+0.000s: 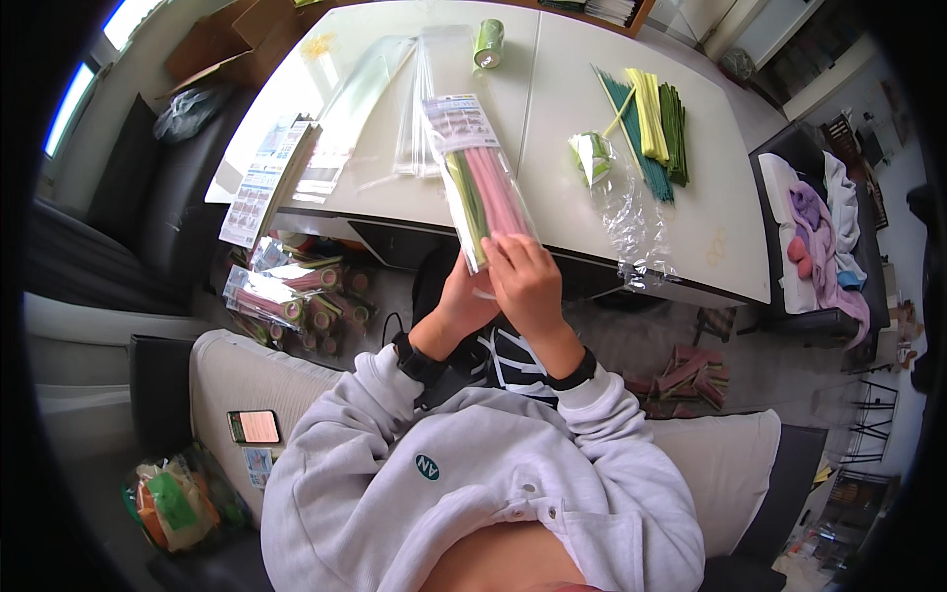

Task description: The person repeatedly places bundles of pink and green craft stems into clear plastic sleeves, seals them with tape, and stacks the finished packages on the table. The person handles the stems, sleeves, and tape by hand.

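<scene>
A long clear plastic bag is held over the front edge of the table, its far end pointing away from me. Inside it lie pink chenille stems beside green ones, with a printed sheet at the far end. My left hand grips the near end from below and the left. On the right side of that same end, my right hand pinches the plastic with bent fingers. Parts of both hands' fingers are hidden by the bag or each other.
On the white table are flat clear bags, a stack of printed sheets, a green tape roll, yellow stems and crumpled plastic wrap. Filled packs are piled on the left; a phone lies on the sofa.
</scene>
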Action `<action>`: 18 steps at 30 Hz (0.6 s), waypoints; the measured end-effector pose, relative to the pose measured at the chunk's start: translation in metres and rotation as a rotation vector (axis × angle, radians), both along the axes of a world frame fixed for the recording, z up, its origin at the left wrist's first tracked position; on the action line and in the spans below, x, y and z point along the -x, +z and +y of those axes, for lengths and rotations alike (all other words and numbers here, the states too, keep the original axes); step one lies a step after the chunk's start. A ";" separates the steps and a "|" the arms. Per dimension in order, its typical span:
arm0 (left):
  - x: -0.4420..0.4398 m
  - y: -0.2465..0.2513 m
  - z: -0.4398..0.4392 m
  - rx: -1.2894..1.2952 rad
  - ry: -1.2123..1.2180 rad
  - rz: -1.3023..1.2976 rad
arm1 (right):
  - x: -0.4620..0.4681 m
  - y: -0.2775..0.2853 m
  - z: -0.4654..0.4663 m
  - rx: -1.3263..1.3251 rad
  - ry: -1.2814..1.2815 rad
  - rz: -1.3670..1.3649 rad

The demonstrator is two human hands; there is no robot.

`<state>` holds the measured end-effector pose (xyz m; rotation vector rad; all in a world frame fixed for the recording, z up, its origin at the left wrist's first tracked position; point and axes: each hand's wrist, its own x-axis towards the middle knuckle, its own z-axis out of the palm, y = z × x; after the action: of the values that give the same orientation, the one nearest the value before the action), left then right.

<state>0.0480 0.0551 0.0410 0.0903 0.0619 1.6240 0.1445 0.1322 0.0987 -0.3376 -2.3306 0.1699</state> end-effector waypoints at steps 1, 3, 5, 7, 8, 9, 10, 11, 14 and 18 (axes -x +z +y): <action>0.004 -0.005 -0.002 -0.134 -0.059 -0.130 | 0.001 0.000 -0.004 0.029 0.041 -0.062; 0.010 -0.013 -0.023 0.332 -0.067 0.104 | -0.004 -0.003 -0.009 0.082 0.060 -0.016; 0.004 -0.020 -0.042 0.491 0.000 0.179 | -0.009 -0.010 -0.017 0.181 0.108 -0.050; 0.004 -0.024 -0.058 0.517 0.008 0.304 | -0.012 -0.016 -0.026 0.325 0.182 -0.157; 0.004 -0.025 -0.063 0.519 0.004 0.356 | -0.010 -0.020 -0.030 0.336 0.239 -0.168; 0.005 -0.025 -0.066 0.502 0.008 0.393 | -0.009 -0.022 -0.031 0.340 0.241 -0.204; 0.005 -0.024 -0.068 0.492 0.009 0.420 | -0.007 -0.023 -0.032 0.345 0.248 -0.249; 0.005 -0.023 -0.070 0.514 0.018 0.448 | -0.004 -0.025 -0.032 0.351 0.256 -0.295; 0.005 -0.020 -0.071 0.582 0.040 0.479 | 0.001 -0.026 -0.029 0.411 0.294 -0.400; 0.014 -0.016 -0.070 0.479 -0.069 0.338 | 0.003 -0.029 -0.025 0.280 0.380 -0.367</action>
<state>0.0336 -0.0153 0.0252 -0.0046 0.6957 1.4721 0.1417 0.1070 0.0700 -0.0574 -2.7217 0.6732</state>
